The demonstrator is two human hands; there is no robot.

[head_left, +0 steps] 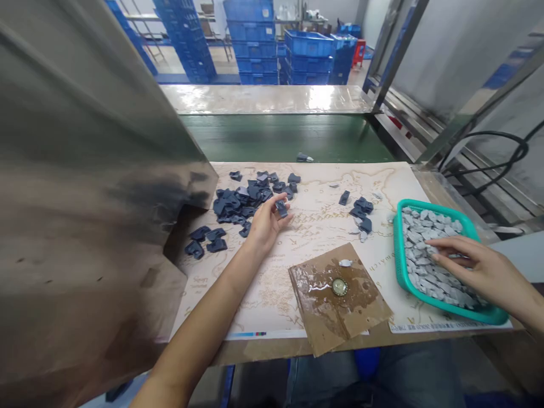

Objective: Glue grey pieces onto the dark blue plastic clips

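Beside a pile of dark blue-grey parts [232, 204], my left hand [270, 220] holds one dark part [281, 209] between thumb and fingers. My right hand [463, 258] is over a green basket [399, 249] filled with small light grey pieces [433, 277]; its thumb and forefinger are pinched on a grey piece [430, 249]. Between the hands lies a wet brown cardboard [344, 317] with a round cap-like dish [339, 287] and one light piece [345, 263] on it. A smaller cluster of dark parts [361, 208] rests left of the basket.
A large metal housing [93, 187] rises at the left. Beyond the paper-covered table [263, 283] runs a green belt [272, 136] with one dark part with a light tip [304, 158] at its near edge. Black cables [488, 134] hang at the right. Blue crates [250, 45] stand behind.
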